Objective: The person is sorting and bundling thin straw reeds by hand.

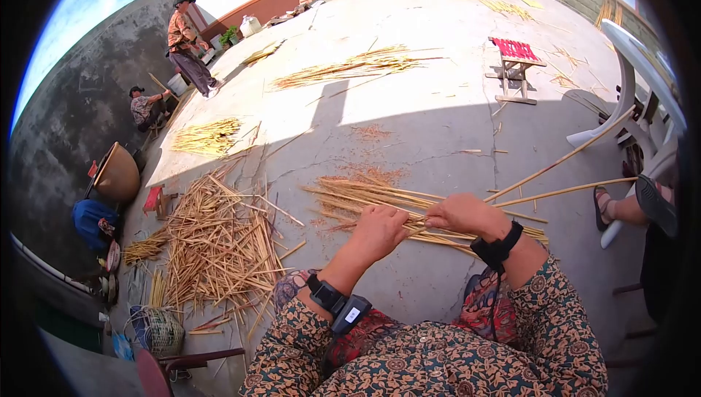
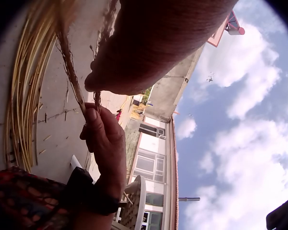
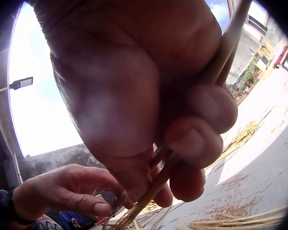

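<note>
Both hands are close together above a bundle of long stalks (image 1: 350,194) on the concrete. The right hand (image 1: 466,216) grips two stalks (image 1: 569,189) whose long ends stick out to the right; its curled fingers (image 3: 194,143) show close up in the right wrist view. Just left of it, the left hand (image 1: 380,230) holds the brushy end of the stalks, thumb and fingers bent round it. In the left wrist view the left hand (image 2: 149,48) partly hides this grip, with the right hand (image 2: 105,139) pinching below it.
A large heap of short stalks (image 1: 219,243) lies at left, beside a basket (image 1: 162,331). More stalks (image 1: 350,68) are spread in the sun. A red-topped stool (image 1: 515,50) and white chair (image 1: 642,83) stand at right. Two people are at upper left; another's feet show at right.
</note>
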Available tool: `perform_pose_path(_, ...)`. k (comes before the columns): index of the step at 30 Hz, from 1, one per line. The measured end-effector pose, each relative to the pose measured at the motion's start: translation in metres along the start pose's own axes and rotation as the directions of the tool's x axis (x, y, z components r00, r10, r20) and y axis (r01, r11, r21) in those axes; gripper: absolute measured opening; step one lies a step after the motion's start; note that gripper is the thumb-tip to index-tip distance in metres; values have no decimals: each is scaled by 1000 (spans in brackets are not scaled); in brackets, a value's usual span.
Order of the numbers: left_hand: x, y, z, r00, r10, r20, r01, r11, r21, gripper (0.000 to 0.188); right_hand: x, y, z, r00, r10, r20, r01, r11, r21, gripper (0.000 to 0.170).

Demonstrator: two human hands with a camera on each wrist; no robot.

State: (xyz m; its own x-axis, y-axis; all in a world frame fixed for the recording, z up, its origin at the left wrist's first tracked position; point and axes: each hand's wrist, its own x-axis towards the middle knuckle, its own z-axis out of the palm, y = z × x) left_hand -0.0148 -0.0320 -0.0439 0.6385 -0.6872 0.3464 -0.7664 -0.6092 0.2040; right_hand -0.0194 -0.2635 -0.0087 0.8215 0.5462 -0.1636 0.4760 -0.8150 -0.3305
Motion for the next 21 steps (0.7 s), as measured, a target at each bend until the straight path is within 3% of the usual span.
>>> perform_pose_path(5,5,-1,-7,998,-61,14,62,997,-54,21,-4,-1,-4,999,46,-5,-46,999,22,31)
perform_pose_path(8,8,5,-10,997,-5,-74,1,999,-51,20,-4,0,-4,997,72,-20,-71,997,24,32)
perform_pose_path(11,9,0,-5,999,8,32,-7,999,-31,18,-4,4,-1,999,7,-32,-7,1000,10,33)
perform_pose_path(14,11,-2,-4,999,-26,31,29,996,-86,17,-6,1,-4,999,43,-20,-43,999,18,33)
perform_pose_path(20,13,2,-12,995,-12,-101,11,1000,-8,16,-4,6,1,994,67,-81,-66,998,15,33)
perform_pose_path(21,16,3,-15,979,9,-205,-9,1000,-3,17,-5,7,0,988,88,-127,-86,996,22,33)
